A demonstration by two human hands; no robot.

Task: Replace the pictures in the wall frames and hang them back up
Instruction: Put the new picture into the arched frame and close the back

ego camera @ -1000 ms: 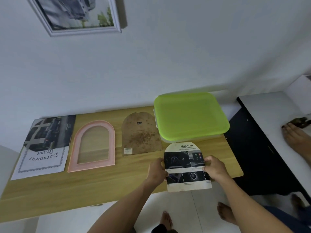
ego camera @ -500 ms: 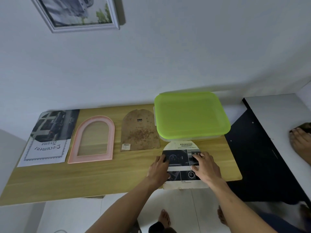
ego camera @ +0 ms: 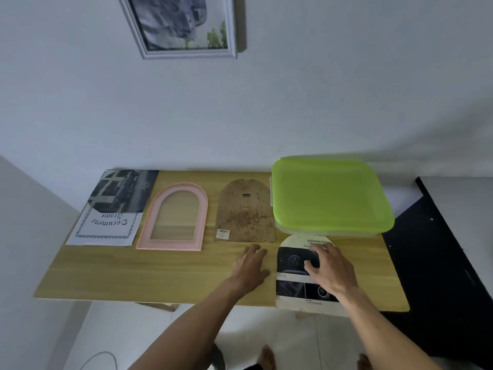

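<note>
Your right hand (ego camera: 330, 271) rests flat, fingers spread, on the arched print (ego camera: 296, 263), your left hand (ego camera: 250, 268) lies released on the table (ego camera: 160, 273); next, seat the print into the pink arched frame (ego camera: 174, 217) at ten o'clock.

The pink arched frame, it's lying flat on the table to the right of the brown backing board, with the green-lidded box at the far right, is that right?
Not quite. In the head view the pink arched frame lies flat on the table to the left of the brown backing board, not the right. The green-lidded box is at the far right.
</note>
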